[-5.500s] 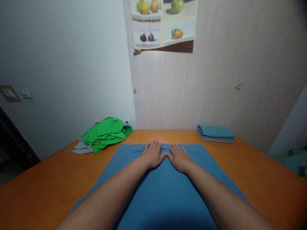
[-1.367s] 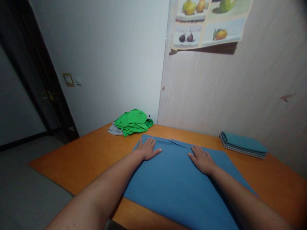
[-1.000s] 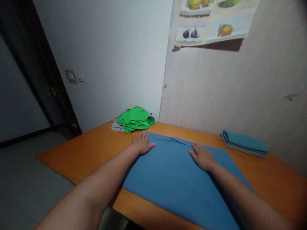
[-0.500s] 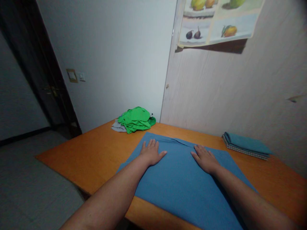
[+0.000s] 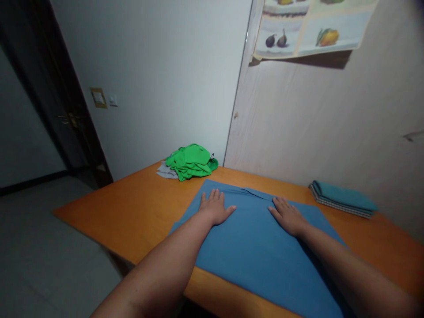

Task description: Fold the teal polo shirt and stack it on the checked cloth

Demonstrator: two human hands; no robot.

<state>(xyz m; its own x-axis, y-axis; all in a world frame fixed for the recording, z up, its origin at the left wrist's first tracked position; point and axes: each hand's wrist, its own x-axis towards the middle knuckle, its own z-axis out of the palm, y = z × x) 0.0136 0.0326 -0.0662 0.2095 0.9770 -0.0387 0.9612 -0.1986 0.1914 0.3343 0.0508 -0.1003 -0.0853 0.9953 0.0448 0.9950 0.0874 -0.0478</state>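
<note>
A blue cloth (image 5: 255, 238) lies spread out over the table, and its near edge reaches the table's front. My left hand (image 5: 216, 208) rests palm down on the cloth's far left part, fingers stretched and thumb pointing right. On the far right part lies my right hand (image 5: 289, 216), also flat, its fingers pointing away and to the left. Between the hands, along the far edge, a dark slit or fold shows in the fabric. Neither hand grips anything.
The orange-brown wooden table (image 5: 132, 212) stands against the wall. At the back left is a heap of bright green clothing (image 5: 190, 161) with a grey garment (image 5: 166, 170) under it. Folded teal and checked cloths (image 5: 344, 197) lie at the back right. A fruit poster (image 5: 311, 33) hangs above.
Both hands stay flat in nearly the same places on the cloth. The whole view has shifted slightly, so the table items appear a little further right and higher.
</note>
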